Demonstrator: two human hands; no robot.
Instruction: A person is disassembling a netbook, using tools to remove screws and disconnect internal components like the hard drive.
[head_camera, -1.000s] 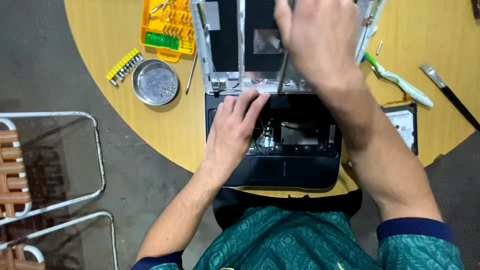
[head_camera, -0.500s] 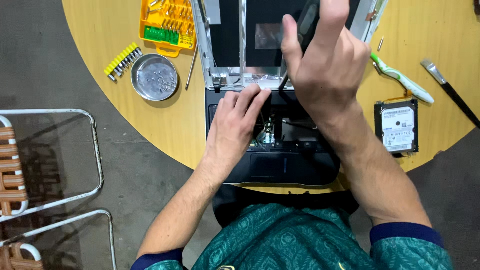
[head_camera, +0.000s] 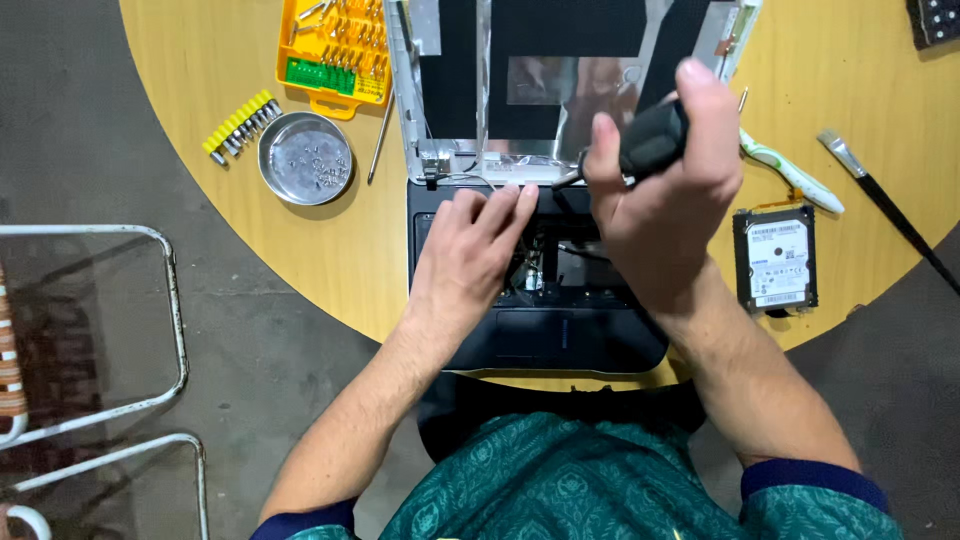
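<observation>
Left hand (head_camera: 470, 255): flat, fingers spread, pressing the open laptop (head_camera: 540, 300) at table centre.
Right hand (head_camera: 660, 195): clamped around a black screwdriver (head_camera: 650, 140), above the laptop.
Hard drive (head_camera: 775, 258): 3 o'clock of laptop.
Metal dish (head_camera: 305, 158): 10 o'clock.

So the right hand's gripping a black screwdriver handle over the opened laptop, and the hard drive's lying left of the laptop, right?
Not quite. The head view shows the hard drive lying right of the laptop, not left. The right hand does grip the black screwdriver handle.
</observation>
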